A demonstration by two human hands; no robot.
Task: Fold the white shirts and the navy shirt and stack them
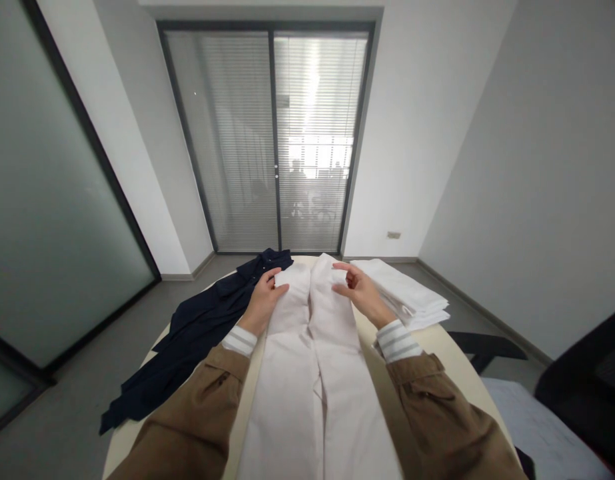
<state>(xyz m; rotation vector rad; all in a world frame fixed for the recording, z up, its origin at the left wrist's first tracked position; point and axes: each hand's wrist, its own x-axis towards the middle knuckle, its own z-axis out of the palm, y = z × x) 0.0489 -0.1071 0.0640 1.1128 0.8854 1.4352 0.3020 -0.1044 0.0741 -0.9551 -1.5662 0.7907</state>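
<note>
A long white garment [292, 360] lies lengthwise on the table in front of me, its two halves meeting along a seam-like gap down the middle. Its far end is narrow and slightly raised. My left hand [261, 303] is at the far left edge of the garment, thumb over the cloth and apart from the forefinger. At the far right edge, my right hand [364, 293] has its thumb and fingers spread over the cloth, with a gap between them.
The light table [452, 387] has rounded edges. Dark navy clothes [202, 327] lie along its left side, and a stack of folded white cloth [402, 287] sits at the far right. A black chair [587, 380] stands on the right. Beyond are glass doors with blinds [227, 140].
</note>
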